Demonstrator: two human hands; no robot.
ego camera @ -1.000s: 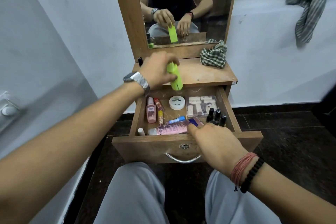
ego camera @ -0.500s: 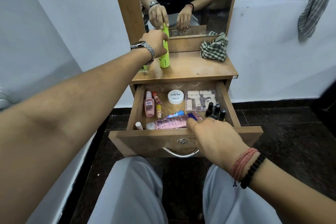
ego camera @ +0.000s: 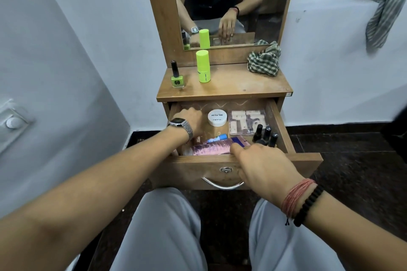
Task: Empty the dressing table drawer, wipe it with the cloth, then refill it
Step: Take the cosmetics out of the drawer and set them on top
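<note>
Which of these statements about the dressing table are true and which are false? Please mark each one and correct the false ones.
1. The green tube stands upright on the table top. True.
2. The checked cloth lies inside the drawer. False: it lies on the table top, at the back right by the mirror.
3. The left hand reaches into the left part of the drawer. True.
4. The drawer is already empty. False: a white jar, a pink tube, dark bottles and more are in it.
5. The right hand holds the green nail polish bottle. False: that bottle stands on the table top; the hand rests on the drawer front.
</note>
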